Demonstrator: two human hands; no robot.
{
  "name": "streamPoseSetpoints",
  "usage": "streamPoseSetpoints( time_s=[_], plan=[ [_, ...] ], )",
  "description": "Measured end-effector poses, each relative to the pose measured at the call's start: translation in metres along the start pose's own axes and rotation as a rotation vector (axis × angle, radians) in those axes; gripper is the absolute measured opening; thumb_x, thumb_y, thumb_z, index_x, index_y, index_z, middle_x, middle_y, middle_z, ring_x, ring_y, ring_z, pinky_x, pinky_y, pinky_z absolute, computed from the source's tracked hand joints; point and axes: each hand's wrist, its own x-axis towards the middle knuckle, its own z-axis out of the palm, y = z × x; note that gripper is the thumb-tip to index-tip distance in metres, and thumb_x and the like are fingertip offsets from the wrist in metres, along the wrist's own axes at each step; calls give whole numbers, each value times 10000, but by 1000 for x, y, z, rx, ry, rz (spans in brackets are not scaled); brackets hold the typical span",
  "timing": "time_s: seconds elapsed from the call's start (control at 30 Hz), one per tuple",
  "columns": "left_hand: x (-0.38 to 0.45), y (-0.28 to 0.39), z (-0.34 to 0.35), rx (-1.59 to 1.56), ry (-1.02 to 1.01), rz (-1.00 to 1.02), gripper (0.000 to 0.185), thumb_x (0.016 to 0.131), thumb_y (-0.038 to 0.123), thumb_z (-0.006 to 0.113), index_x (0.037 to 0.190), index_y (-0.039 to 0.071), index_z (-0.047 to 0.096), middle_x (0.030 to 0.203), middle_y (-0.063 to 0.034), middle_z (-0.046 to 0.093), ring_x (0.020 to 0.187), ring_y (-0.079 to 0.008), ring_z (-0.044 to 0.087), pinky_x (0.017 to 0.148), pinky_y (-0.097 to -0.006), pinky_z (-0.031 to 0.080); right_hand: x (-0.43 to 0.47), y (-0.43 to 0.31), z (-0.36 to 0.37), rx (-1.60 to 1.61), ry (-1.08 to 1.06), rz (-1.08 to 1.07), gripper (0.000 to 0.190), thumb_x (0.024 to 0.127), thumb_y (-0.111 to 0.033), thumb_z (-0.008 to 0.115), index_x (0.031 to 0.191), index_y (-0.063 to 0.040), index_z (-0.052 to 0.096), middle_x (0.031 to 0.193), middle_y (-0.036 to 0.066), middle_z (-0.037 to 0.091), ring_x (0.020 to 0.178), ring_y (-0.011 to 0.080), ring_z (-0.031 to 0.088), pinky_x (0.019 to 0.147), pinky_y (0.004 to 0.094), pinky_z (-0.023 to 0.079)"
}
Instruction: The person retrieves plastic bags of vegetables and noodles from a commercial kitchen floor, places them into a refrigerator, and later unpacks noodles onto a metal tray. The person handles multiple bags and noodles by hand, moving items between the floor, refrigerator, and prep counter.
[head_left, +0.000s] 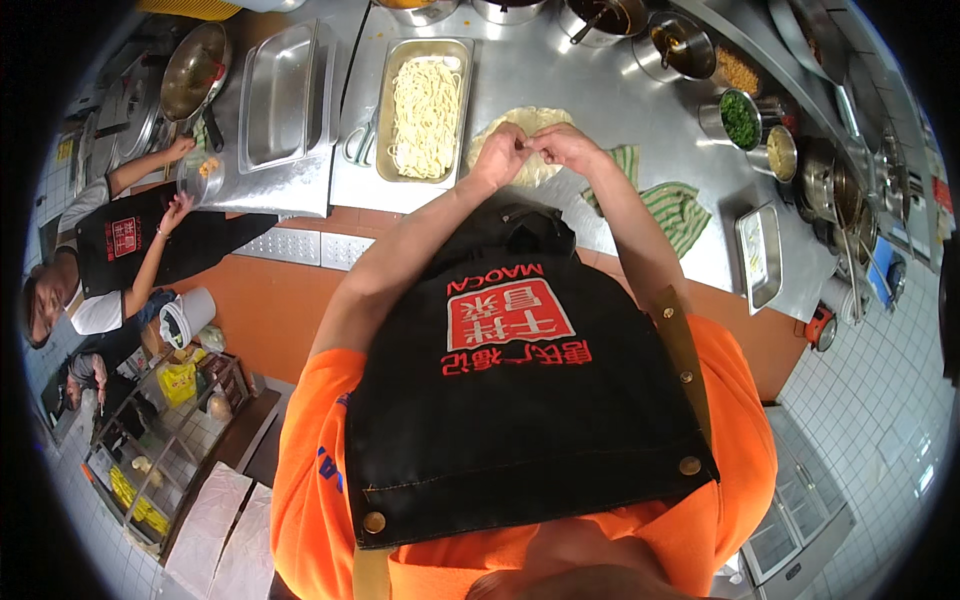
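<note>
My left hand (501, 156) and my right hand (564, 147) meet over a pale, crinkled bag (541, 174) lying on the steel table. It looks like thin clear plastic with pale yellow food inside. Both hands pinch at its top with fingertips together; the small part between them is mostly hidden. Left of my hands sits a deep steel tray (387, 166) filled with thick pale noodles (426, 112). Beside that tray lie scissors with pale handles (360, 144). Green-striped cloths (675, 216) rest right of my right forearm.
Steel pots of dark sauce (684, 46) line the back, with chopped greens (739, 120) at right. A shallow steel tray (760, 259) sits by the right edge. At left, a co-worker's hand (175, 211) touches a clear bowl (201, 181) near an empty steel pan (279, 97).
</note>
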Motion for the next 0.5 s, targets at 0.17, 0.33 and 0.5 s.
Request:
streamPoseSetpoints(
  time_s=[0.17, 0.33, 0.5],
  plan=[
    [10, -9, 1, 93, 8, 106, 67, 720, -9, 631, 776, -28, 600, 838, -179, 600, 805, -341, 600, 740, -383, 489, -14, -5, -4, 88, 20, -21, 151, 849, -56, 632, 981, 16, 646, 809, 43, 623, 677, 113, 577, 640, 239, 487],
    [14, -9, 0, 86, -47, 46, 85, 745, 16, 628, 817, -23, 607, 903, -159, 609, 821, -299, 618, 740, -356, 507, -6, -14, -1, -76, 33, -16, 77, 838, -47, 612, 866, 15, 647, 709, 40, 593, 604, 116, 535, 560, 250, 443],
    [20, -8, -6, 80, -104, 59, 151, 754, 14, 649, 890, -22, 596, 928, -157, 596, 811, -282, 621, 733, -344, 513, -5, -18, -6, 65, -68, -8, 76, 842, -67, 614, 823, 3, 637, 648, 27, 559, 570, 105, 505, 543, 250, 419]
  ],
)
